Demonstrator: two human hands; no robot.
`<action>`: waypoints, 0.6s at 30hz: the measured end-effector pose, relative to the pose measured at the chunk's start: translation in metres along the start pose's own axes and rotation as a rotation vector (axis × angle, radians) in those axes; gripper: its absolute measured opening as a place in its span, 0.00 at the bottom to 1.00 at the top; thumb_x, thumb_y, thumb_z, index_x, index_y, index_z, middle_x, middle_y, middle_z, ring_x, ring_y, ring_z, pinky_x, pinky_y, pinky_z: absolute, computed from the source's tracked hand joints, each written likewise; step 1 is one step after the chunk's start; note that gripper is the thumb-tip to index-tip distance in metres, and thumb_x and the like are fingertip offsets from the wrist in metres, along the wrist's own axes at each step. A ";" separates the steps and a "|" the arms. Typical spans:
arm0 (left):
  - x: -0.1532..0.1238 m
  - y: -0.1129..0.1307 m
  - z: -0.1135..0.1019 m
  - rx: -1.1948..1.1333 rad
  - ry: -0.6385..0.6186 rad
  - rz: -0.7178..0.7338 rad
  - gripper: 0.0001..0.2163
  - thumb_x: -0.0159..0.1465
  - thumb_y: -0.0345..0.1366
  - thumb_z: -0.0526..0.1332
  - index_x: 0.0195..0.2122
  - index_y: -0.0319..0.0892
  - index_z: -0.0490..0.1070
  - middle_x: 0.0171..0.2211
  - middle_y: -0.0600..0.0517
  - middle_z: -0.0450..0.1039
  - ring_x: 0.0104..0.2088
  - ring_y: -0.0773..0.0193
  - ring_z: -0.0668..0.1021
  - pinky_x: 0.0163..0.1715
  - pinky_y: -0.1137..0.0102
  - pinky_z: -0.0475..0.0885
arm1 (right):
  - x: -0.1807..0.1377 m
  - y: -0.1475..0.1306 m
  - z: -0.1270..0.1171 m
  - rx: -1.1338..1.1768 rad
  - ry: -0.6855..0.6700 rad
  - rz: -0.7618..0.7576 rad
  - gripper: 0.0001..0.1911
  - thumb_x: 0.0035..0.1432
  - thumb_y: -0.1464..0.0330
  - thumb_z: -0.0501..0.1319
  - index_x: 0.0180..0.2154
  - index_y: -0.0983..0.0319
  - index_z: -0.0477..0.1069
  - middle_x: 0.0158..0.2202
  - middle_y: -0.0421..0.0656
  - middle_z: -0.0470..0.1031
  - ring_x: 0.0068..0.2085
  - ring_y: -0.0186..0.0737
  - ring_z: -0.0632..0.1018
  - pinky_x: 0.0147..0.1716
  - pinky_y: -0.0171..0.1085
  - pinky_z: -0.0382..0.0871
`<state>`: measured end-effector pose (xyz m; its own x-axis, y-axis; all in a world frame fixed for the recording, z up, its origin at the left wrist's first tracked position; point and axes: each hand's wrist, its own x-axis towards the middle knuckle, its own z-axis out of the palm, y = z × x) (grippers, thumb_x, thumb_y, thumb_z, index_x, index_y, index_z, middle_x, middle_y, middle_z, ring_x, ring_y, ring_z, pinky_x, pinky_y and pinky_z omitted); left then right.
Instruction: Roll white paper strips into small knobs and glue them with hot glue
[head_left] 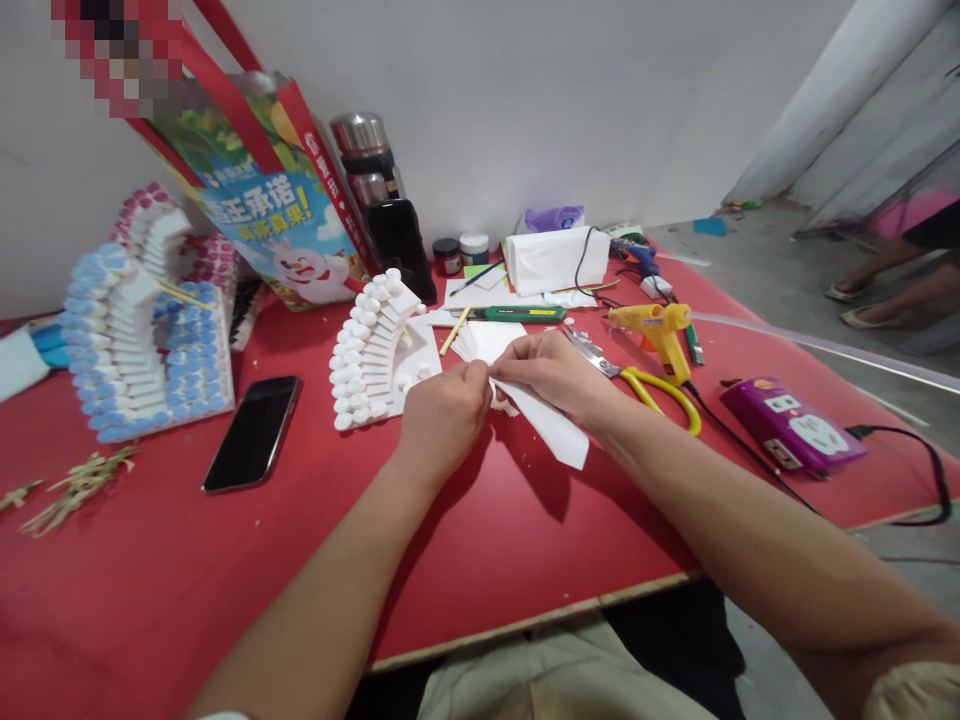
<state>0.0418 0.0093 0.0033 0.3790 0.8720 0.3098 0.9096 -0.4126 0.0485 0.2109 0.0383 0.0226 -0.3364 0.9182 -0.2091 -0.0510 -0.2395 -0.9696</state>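
Observation:
A folded strip of white paper (551, 428) slants down to the right above the red table. My right hand (551, 372) is closed on its upper part, thumb and fingers pinched. My left hand (450, 408) is closed too, its fingertips meeting the right ones at the strip's narrow end; the exact grip there is hidden. Just left of my hands stands a white curved model (367, 365) with rounded white tips on a flat base. Behind my fingers lie more white paper pieces (487, 340) and a green cutter knife (525, 314).
Scissors (660, 395) with yellow handles, a yellow glue gun (660, 335) and a purple power strip (795, 425) are at right. A phone (253, 432), a blue-and-white model (142, 350), a shopping bag (289, 220) and a metal flask (364, 150) are at left. Someone's feet (862, 305) show far right.

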 end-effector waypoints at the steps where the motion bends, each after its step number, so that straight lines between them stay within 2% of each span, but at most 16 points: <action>1: 0.000 0.000 0.000 0.027 -0.011 0.007 0.10 0.72 0.31 0.49 0.35 0.41 0.68 0.31 0.46 0.75 0.28 0.57 0.74 0.27 0.64 0.50 | 0.000 0.000 0.000 -0.010 -0.002 -0.006 0.07 0.51 0.73 0.68 0.24 0.63 0.71 0.21 0.44 0.76 0.22 0.36 0.75 0.24 0.35 0.69; 4: 0.001 0.002 -0.001 0.078 -0.044 0.026 0.09 0.70 0.28 0.50 0.38 0.39 0.69 0.30 0.44 0.75 0.28 0.54 0.76 0.26 0.64 0.51 | -0.001 -0.001 0.001 -0.021 0.009 -0.002 0.07 0.53 0.73 0.67 0.25 0.64 0.72 0.22 0.44 0.77 0.23 0.36 0.76 0.25 0.35 0.70; 10: 0.001 0.003 -0.004 0.055 -0.119 0.034 0.11 0.66 0.22 0.49 0.41 0.36 0.70 0.31 0.42 0.76 0.30 0.52 0.78 0.25 0.65 0.56 | 0.002 0.003 0.001 0.004 0.024 -0.016 0.06 0.50 0.74 0.66 0.25 0.62 0.70 0.19 0.41 0.75 0.20 0.35 0.75 0.20 0.33 0.66; 13: -0.001 0.004 -0.005 -0.193 -0.054 -0.003 0.10 0.71 0.27 0.49 0.41 0.38 0.70 0.32 0.45 0.77 0.30 0.56 0.78 0.29 0.66 0.62 | 0.006 0.005 0.000 0.053 -0.037 -0.099 0.06 0.49 0.74 0.64 0.25 0.62 0.69 0.19 0.40 0.74 0.18 0.36 0.75 0.19 0.34 0.68; 16: -0.002 0.005 -0.007 -0.501 0.028 -0.042 0.14 0.76 0.36 0.47 0.37 0.41 0.69 0.29 0.50 0.75 0.29 0.62 0.76 0.33 0.68 0.64 | 0.008 0.007 0.001 0.070 -0.071 -0.159 0.05 0.49 0.73 0.64 0.26 0.62 0.69 0.19 0.40 0.75 0.18 0.37 0.74 0.19 0.35 0.68; 18: -0.003 0.005 -0.007 -0.554 0.066 -0.057 0.16 0.77 0.39 0.47 0.34 0.41 0.68 0.28 0.52 0.74 0.28 0.64 0.74 0.32 0.69 0.63 | 0.008 0.007 0.003 0.037 -0.049 -0.178 0.04 0.50 0.73 0.64 0.26 0.62 0.69 0.19 0.39 0.74 0.19 0.36 0.75 0.20 0.35 0.68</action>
<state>0.0439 0.0030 0.0095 0.3043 0.8861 0.3497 0.6963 -0.4574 0.5531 0.2053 0.0429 0.0140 -0.3642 0.9309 -0.0273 -0.1481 -0.0868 -0.9852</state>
